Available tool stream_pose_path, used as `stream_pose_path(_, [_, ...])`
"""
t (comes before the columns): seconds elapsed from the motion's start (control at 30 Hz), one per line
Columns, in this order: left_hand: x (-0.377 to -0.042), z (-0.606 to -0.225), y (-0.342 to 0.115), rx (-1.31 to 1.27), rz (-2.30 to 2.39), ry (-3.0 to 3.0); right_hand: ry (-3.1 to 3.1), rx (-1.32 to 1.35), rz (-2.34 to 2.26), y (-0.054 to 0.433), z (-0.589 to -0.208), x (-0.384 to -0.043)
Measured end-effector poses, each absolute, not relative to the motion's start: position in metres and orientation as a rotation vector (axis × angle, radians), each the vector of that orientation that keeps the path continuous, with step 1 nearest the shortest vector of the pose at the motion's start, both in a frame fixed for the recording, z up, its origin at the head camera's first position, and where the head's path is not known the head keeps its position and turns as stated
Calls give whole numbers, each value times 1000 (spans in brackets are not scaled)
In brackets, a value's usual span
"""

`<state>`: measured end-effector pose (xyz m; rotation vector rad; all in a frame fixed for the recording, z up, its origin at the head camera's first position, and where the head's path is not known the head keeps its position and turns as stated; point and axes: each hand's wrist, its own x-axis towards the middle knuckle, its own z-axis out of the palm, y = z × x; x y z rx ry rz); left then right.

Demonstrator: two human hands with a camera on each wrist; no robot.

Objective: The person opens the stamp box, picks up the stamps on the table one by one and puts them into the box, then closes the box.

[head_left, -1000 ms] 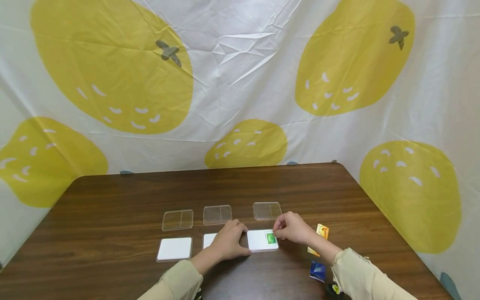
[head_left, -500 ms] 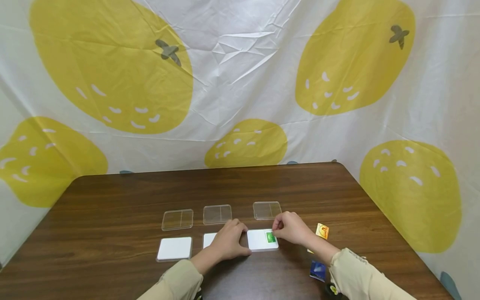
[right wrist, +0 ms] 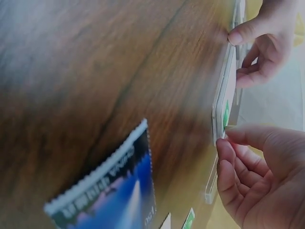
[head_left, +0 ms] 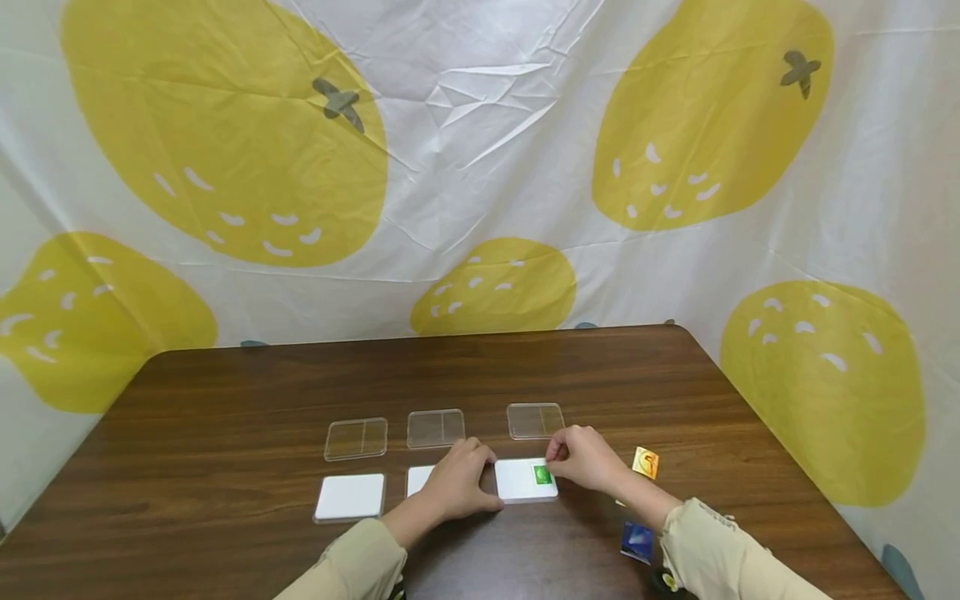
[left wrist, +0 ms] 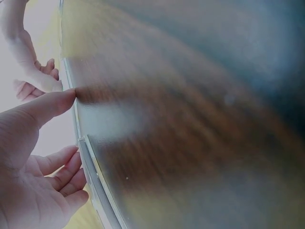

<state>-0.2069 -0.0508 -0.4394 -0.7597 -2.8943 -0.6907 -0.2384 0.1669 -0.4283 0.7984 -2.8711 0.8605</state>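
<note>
In the head view, a clear flat case with a white insert point(head_left: 516, 480) lies on the table at centre right. A small green postage stamp point(head_left: 542, 475) is on the insert's right end. My left hand point(head_left: 459, 481) holds the case at its left end, thumb at the near corner and fingers at the far one. My right hand point(head_left: 587, 457) has thumb and index finger pinched at the stamp's right edge. In the right wrist view, these fingertips meet at the case's edge beside the green stamp point(right wrist: 226, 113), so the stamp's pinched edge is hidden.
Another white-filled case point(head_left: 349, 497) lies left; a second point(head_left: 418, 479) is partly behind my left hand. Three clear lids point(head_left: 356, 439) form a row behind. Right of the cases lie an orange-yellow stamp point(head_left: 646, 462), partly covered by my forearm, and a blue stamp point(head_left: 636, 541).
My right hand and forearm have shifted very slightly, and the forearm covers more of the orange-yellow stamp. The left hand and case have stayed in place.
</note>
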Motion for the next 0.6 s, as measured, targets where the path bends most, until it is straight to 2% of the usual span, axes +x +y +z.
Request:
stream_pose_path(0.3, [-207,-439,-50,-760,-689,-2911,-2849,843,1005,183,-415,-240])
stream_pose_path(0.6, [-208,-440,-50,-749,-679,-2917,-2884,731,1172,218,-408,-246])
